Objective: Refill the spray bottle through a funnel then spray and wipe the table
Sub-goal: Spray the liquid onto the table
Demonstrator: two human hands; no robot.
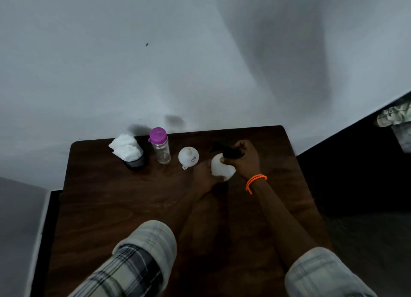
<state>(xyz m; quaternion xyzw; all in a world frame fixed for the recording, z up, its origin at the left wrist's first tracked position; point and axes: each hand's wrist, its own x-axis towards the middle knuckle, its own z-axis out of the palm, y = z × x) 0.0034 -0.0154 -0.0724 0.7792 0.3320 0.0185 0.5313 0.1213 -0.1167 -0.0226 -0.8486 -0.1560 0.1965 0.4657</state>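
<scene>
A white spray bottle [219,166] with a black trigger head [224,150] stands at the far right of the dark wooden table [124,208]. My left hand [203,174] grips the white body from the left. My right hand [246,158], with an orange band on its wrist, is curled round the black head on top. A white funnel [188,156] lies mouth-down just left of the bottle, spout up. Further left stands a clear water bottle [162,149] with a purple cap. A dark cup holding white tissue [127,149] is at the far left.
The table's far edge meets a pale wall [200,63]. A dark drop lies past the table's right edge, with patterned cloth [395,116] at the far right. A grey surface [20,225] sits left of the table.
</scene>
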